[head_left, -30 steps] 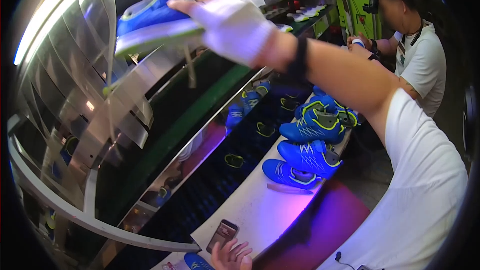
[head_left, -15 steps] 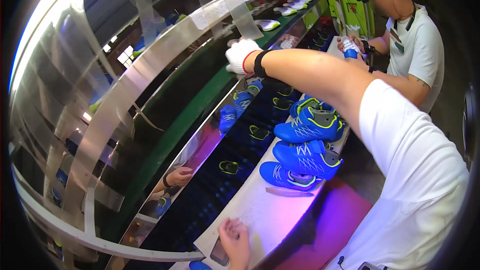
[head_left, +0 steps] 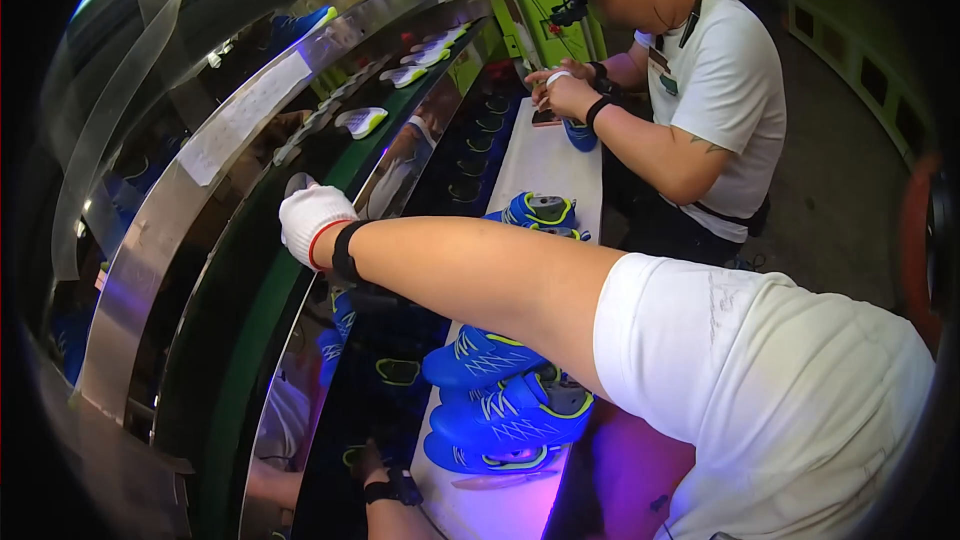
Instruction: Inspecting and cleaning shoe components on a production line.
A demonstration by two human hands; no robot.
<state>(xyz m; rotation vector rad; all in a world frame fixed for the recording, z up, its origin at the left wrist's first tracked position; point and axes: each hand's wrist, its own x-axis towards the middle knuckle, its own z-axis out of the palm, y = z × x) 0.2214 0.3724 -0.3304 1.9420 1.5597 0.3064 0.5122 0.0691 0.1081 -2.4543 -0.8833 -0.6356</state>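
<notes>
My white-gloved right hand point(head_left: 316, 224) is hanging at the end of my outstretched arm point(head_left: 490, 265), covering part of the near edge of the green belt point(head_left: 225, 420). A grey rounded piece point(head_left: 299, 182) is showing at the far side of this hand, over the belt; the back of the glove is hiding the fingers, so I cannot tell whether they are clamping it or standing apart.

My left hand point(head_left: 371, 459) is lying in shade near the lower edge, above the dark trough point(head_left: 350, 405) and close to a green-edged oval shape point(head_left: 352, 456); I cannot tell how its fingers are standing. A black band point(head_left: 403, 486) is circling its wrist.

Blue shoes point(head_left: 510, 412) are lying bunched on the white table point(head_left: 520, 512), partly behind my right arm, with a thin flat strip point(head_left: 503, 481) just beside them. Pale soles point(head_left: 361, 121) are resting on the belt beyond my glove. At the upper right, a co-worker point(head_left: 725, 90) in a white shirt is bending over another blue shoe point(head_left: 580, 136), both hands near it.
</notes>
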